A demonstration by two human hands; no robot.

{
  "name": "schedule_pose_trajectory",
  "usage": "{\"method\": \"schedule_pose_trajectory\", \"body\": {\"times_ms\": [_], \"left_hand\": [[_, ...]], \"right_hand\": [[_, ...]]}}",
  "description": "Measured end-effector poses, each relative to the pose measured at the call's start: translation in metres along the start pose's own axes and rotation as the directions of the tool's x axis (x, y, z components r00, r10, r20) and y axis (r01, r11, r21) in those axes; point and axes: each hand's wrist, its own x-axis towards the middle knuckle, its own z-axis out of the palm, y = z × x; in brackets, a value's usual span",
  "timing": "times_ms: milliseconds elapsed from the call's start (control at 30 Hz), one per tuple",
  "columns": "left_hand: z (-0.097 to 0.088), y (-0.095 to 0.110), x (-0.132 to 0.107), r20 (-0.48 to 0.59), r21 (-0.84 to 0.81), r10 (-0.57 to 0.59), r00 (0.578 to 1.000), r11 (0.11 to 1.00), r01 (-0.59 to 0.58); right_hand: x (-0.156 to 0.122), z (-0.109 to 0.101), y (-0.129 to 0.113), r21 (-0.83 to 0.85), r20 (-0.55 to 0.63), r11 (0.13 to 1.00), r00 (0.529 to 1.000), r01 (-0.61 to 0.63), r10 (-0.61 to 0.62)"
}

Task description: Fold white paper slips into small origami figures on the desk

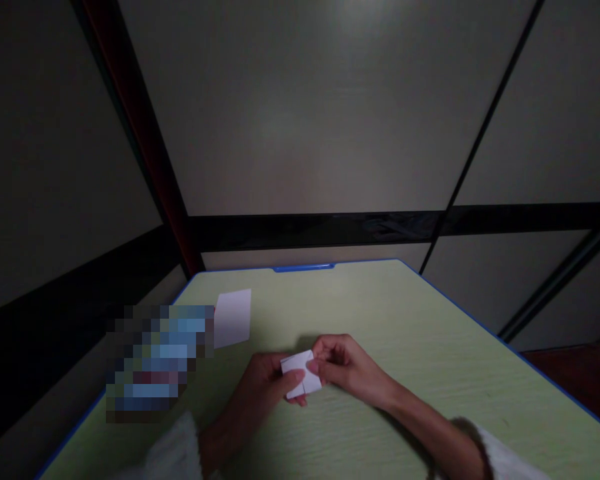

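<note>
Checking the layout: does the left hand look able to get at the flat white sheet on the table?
Probably yes: the flat white sheet lies uncovered just beyond the left hand, nothing between, though it and the right hand hold the folded paper.

One head-worn camera looks forward and down from the near edge of the desk (405, 333), close above it. It faces the far wall (305, 120), which fills the upper half. The left hand (263, 390) and right hand (347, 363) sit low at centre.
</note>
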Motion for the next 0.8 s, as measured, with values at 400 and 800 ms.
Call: {"method": "schedule_pose_trajectory", "body": {"times_ms": [400,800], "left_hand": [[0.001,0.003,-0.001,-0.060,0.147,0.001,0.998,0.989,0.008],[-0.001,-0.012,0.012,-0.130,-0.173,-0.179,0.975,0.973,0.156]], "right_hand": [[0.001,0.003,0.001,-0.002,-0.065,1.000,0.998,0.026,-0.027],[0.010,0.002,0.006,0.076,-0.189,0.993,0.979,0.090,-0.075]]}}
